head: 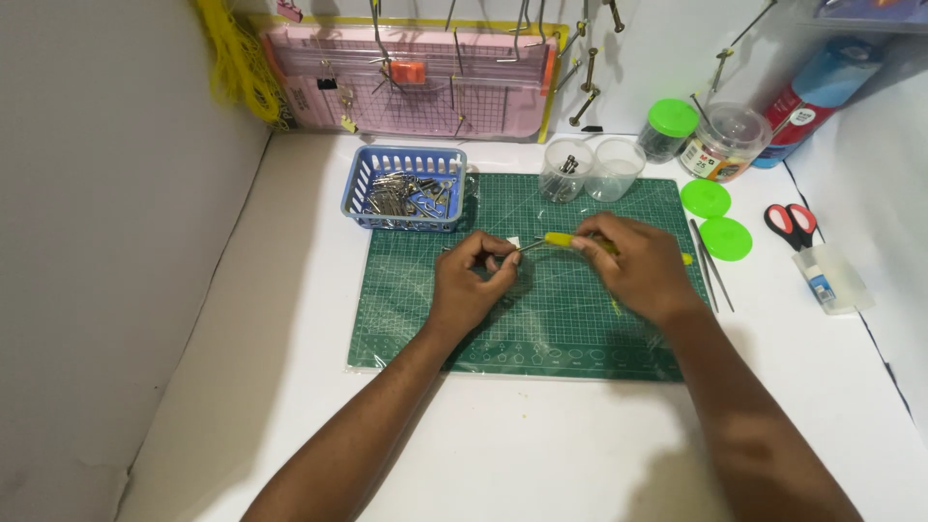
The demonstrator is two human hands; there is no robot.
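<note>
Left hand (pixel 471 280) pinches a small part, too tiny to identify, over the green mat (pixel 541 333) on the desk; right hand (pixel 633 266) grips yellow screwdriver (pixel 561 240), tip at part; judged best kept steady, aligned; blue basket (pixel 404 188) holds metal hardware; one clear jar (pixel 564 171) holds few pieces.

Two bare forearms enter from 6 o'clock, no sleeves, watch, bracelet or rings visible, the left hand (pixel 471 282) toward 10 o'clock of the frame centre's lower half and the right hand (pixel 640 271) toward 2 o'clock, both ungloved, with short unpainted nails where fingertips show.
</note>
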